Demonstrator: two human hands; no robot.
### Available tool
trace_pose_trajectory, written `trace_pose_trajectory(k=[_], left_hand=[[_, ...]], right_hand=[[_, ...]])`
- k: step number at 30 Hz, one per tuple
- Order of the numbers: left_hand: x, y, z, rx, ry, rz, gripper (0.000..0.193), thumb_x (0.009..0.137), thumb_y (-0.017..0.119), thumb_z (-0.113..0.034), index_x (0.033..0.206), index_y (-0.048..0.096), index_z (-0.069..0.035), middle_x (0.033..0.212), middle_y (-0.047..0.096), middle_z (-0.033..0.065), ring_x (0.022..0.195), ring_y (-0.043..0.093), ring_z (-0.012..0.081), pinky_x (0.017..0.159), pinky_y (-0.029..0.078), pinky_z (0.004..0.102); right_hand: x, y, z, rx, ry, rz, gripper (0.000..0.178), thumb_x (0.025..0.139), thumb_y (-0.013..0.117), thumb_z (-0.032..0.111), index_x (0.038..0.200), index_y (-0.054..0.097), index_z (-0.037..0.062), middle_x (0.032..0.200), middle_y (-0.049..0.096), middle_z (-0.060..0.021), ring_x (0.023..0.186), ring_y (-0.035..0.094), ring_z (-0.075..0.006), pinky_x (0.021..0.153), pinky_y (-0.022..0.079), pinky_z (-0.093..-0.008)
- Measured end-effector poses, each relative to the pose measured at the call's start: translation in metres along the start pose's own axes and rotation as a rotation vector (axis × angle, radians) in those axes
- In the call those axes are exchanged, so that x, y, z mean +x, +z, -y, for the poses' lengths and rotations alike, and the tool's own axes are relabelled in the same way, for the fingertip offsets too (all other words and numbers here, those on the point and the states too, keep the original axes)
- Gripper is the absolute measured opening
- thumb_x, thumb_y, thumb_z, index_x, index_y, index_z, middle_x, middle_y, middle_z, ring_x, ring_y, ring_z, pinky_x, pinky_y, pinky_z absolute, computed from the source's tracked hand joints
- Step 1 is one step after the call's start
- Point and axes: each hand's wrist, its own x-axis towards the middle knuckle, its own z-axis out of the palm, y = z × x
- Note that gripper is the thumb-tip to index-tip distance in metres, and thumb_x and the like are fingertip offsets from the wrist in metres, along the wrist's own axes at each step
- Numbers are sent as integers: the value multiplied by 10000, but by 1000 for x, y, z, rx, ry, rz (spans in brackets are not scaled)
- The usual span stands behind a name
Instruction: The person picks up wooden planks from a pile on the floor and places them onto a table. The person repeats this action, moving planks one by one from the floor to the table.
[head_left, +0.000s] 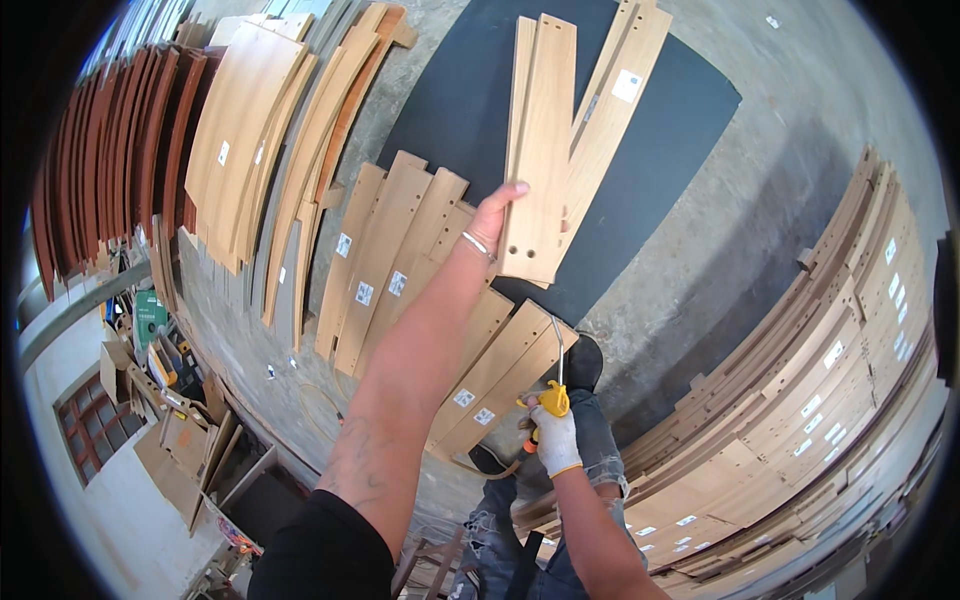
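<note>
My left hand (496, 208), bare with a bracelet at the wrist, is closed round a light wooden board (545, 130) with round holes near its ends. The board is held up over a black sheet (665, 160). My right hand (556, 440), in a white glove, grips a yellow air blow gun (556, 399) with a long, bent metal nozzle. Its nozzle points toward the far side, near the lower end of the board. Another pale board (622, 110) with a white label lies on the sheet, just right of the held one.
Several labelled boards (385, 270) lie in rows left of my legs. Farther left stand stacked pale panels (245, 140) and dark red-brown panels (110, 160). Long piles of wooden boards (780, 400) line the right side. Cardboard (180, 455) and boxes sit at lower left.
</note>
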Motion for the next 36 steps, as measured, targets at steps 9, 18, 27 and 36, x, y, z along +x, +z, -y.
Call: trace_pose_trajectory(k=[9,18,27,36], left_hand=[[-57,34,31,1397,103,-1044,722,717,848,-274,1249,523,90,1023,683,170,1001,685,276,864,546,334],[-125,48,19,357,-49,-408,598,800,817,-300,1225,563,34,1008,660,123,863,703,236,776,587,380],[-142,66,2,160,-122,-312,633,843,787,-344,1274,504,23,1033,642,144,866,718,290,792,598,422],[-123,39,47,78,-197,-482,611,844,749,-492,1192,552,-31,937,654,133,830,704,296,749,602,442]], right_hand=[[-39,-5,26,24,-62,-17,124,978,638,134,1056,619,40,1046,719,-114,566,612,-178,467,513,-304],[-67,9,54,-62,-79,0,124,968,642,131,1049,631,37,1034,723,-120,568,614,-160,459,520,-298],[-83,1,35,-69,-30,-18,144,957,642,122,1070,609,39,1062,716,-125,576,625,-181,460,531,-312],[-94,-4,42,-75,25,-36,193,960,645,153,1098,605,24,1017,710,-142,572,638,-206,455,527,-321]])
